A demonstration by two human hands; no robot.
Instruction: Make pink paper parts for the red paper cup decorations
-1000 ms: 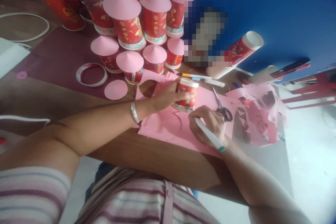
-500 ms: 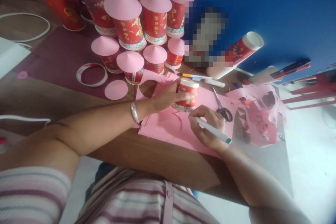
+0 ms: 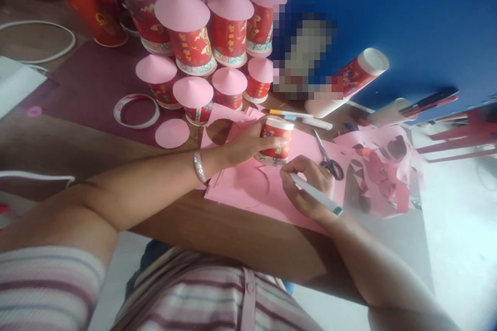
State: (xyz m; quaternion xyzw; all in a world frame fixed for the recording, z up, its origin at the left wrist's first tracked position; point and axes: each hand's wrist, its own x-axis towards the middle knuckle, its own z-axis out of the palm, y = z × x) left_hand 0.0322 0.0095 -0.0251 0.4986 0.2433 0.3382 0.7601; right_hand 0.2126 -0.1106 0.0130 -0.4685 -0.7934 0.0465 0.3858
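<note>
My left hand [image 3: 252,142] is wrapped round a small red paper cup [image 3: 276,139] with printed figures and a pale band along its lower edge. In my right hand [image 3: 308,186] is a white marker [image 3: 316,194] with a green end, its tip side close to the bottom of the cup. Whether the tip touches the cup is hidden by my fingers. Under both hands lies a stack of pink paper [image 3: 236,186] with a curved line on the top sheet. Scissors [image 3: 330,161] with dark handles rest on the paper, just beyond my right hand.
Red cups with pink cone tops [image 3: 194,92] stand stacked at the back. A pink paper disc [image 3: 172,133] and a tape-like ring [image 3: 135,125] lie to the left. Cut pink scraps [image 3: 396,199] are piled on the right. Several pens [image 3: 291,114] lie behind the cup.
Both hands keep nearly the same place on the cup and marker. The view has shifted very slightly; nothing has been taken up or let go.
</note>
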